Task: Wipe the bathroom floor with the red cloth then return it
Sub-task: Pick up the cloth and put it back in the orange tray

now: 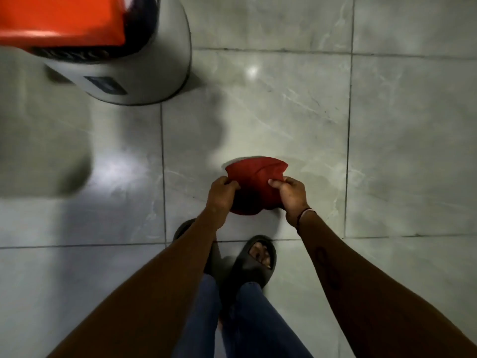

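The red cloth [254,180] hangs bunched between both hands, above the grey marble-look floor tiles [284,112]. My left hand [222,193] pinches its left edge and my right hand [290,193] pinches its right edge. The cloth's lower part droops between the two wrists. Whether it touches the floor, I cannot tell. A thin band sits on my right wrist.
A white rounded appliance [139,71] stands on the floor at the upper left, with a blurred orange-red object [62,20] over it. My feet in dark slippers [254,262] are just below the cloth. Dark grout lines cross the tiles.
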